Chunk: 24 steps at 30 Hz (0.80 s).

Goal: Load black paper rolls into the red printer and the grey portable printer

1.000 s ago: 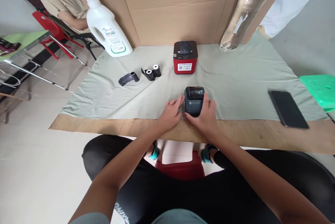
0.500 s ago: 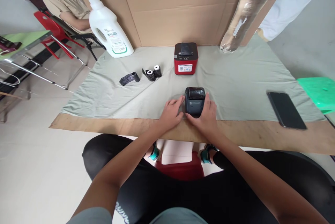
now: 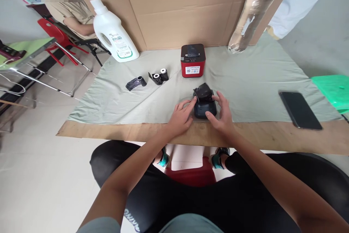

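Note:
A small dark portable receipt printer (image 3: 204,111) sits near the table's front edge, its black lid (image 3: 203,92) raised at the back. My left hand (image 3: 181,117) rests at its left side, index finger stretched to touch near the lid's hinge side. At the right, my right hand (image 3: 223,116) has its thumb by the printer's front corner and its fingers spread along the right edge. Behind the printer stands a red and black desktop printer (image 3: 193,62). Black-wrapped paper rolls (image 3: 157,77) and a partly unrolled black roll (image 3: 137,82) lie to the left.
A white detergent bottle (image 3: 116,36) and a clear liquid-filled bottle (image 3: 252,16) stand against the cardboard wall (image 3: 182,11). A phone (image 3: 300,110) lies at right on the grey cloth (image 3: 253,87), near a green stool (image 3: 331,91). A seated person (image 3: 75,18) is beyond at left.
The portable printer's lid has gone from shut to open. My right hand has loosened from the printer's side, its fingers now wider apart. The left hand stays beside it.

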### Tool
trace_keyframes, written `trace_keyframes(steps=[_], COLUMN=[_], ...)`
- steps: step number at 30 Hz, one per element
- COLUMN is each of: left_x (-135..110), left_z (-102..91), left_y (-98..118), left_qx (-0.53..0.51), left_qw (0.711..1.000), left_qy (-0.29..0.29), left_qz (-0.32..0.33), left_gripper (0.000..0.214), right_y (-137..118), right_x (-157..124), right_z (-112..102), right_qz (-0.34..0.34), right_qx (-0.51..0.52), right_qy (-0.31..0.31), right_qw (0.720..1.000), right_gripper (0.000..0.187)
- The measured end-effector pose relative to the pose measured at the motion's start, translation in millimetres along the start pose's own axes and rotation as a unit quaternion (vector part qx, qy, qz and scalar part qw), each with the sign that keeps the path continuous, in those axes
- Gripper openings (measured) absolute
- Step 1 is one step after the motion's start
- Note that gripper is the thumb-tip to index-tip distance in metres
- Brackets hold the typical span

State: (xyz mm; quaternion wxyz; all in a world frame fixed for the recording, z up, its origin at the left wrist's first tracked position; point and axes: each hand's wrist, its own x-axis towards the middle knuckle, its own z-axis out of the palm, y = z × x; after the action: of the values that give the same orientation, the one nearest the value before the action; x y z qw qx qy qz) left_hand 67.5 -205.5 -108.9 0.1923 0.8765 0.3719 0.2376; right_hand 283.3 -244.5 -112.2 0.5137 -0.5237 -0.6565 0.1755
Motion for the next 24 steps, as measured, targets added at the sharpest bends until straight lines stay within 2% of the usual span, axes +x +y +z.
trace_keyframes(steps=[4, 7, 14, 19, 24], left_x=[-1, 0, 0, -3, 20], left_z=[-2.0, -3.2, -0.6, -1.5, 0.1], left_y=[-3, -5, -6, -6, -13], left_qx=[-0.029, -0.055, -0.082, -0.139, -0.232], left_qw=[1.0, 0.998, 0.997, 0.99, 0.972], left_qy=[-0.002, 0.0, -0.01, 0.009, 0.019], left_qz=[-0.008, -0.013, -0.009, -0.015, -0.036], left_gripper=[0.085, 0.086, 0.089, 0.085, 0.083], right_y=[-4, -5, 2, 6, 2], right_x=[-3, -4, -9, -11, -9], right_z=[-6, -6, -3, -1, 0], right_qz=[-0.002, -0.018, -0.044, -0.04, -0.041], right_qx=[0.114, 0.151, 0.091, 0.072, 0.073], right_qy=[0.014, 0.011, 0.019, 0.02, 0.024], right_qw=[0.993, 0.988, 0.995, 0.996, 0.996], right_gripper=[0.057, 0.047, 0.047, 0.048, 0.046])
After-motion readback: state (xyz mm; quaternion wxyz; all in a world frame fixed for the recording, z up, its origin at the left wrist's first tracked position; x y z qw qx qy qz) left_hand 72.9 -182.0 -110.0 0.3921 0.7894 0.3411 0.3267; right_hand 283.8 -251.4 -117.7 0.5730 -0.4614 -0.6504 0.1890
